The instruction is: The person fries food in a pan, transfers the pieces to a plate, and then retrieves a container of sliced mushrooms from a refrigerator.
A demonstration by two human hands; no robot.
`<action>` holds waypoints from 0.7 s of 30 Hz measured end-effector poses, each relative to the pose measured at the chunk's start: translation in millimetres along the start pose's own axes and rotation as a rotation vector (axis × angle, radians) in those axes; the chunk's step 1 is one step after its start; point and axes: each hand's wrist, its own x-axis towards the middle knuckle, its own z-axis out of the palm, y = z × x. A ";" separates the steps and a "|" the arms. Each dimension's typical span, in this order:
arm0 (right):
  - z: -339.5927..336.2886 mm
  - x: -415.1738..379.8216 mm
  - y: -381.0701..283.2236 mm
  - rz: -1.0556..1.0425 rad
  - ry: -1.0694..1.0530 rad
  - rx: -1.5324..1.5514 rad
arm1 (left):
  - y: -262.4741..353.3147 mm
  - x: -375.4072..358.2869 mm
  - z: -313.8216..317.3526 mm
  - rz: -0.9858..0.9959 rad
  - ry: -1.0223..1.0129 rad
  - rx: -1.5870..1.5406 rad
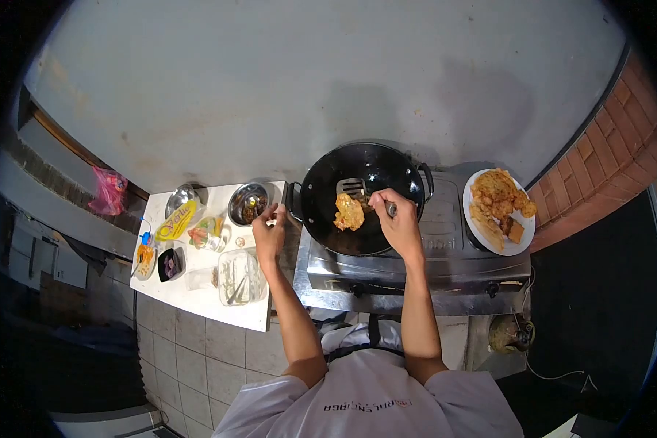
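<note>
My right hand [400,223] is closed around the handle of a slotted spatula [352,187] over the black wok [320,188]. A golden fried piece of food [349,212] lies at the spatula's head, inside the wok's outline; whether it touches the wok cannot be told. My left hand [269,233] is beside the wok's left handle [293,202], its fingers loosely bent and apart, with nothing visible in them. Just beyond those fingers sits a metal bowl [238,206] with dark contents.
The wok stands on a metal gas stove [445,252]. A white plate [505,250] of fried food is at its right. The white table [204,303] at left carries a second metal bowl [180,197], a yellow packet [177,221], a small black bowl [170,265] and a clear container [239,277].
</note>
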 end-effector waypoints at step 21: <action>-3.7 -1.0 -19.9 0.013 -0.077 0.024 | 15.9 -9.0 -3.3 -0.031 0.007 0.056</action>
